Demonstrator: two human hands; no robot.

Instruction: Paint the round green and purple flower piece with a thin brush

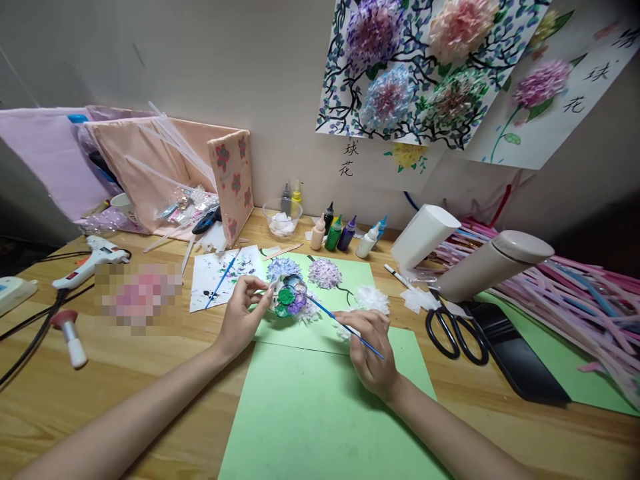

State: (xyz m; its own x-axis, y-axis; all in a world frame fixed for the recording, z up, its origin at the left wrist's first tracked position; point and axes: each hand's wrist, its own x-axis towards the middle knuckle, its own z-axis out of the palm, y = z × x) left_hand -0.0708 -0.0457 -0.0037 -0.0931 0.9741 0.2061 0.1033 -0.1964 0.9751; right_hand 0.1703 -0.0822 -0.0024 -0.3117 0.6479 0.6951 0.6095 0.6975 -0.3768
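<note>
At twelve o'clock, your left fingers [253, 293] pinch the paint palette [290, 299] at its nine o'clock edge above green paper [320, 407]; hold it steady while your right fingers [365, 325], gripping the blue brush [321, 305] from four o'clock, dab lightly.

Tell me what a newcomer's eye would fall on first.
Likely the white paper artwork with four fluffy, multicoloured flowers, at upper right. Below, near the centre, the right hand points a slim blue paintbrush at the round, paint-smeared palette in the left hand.
</note>
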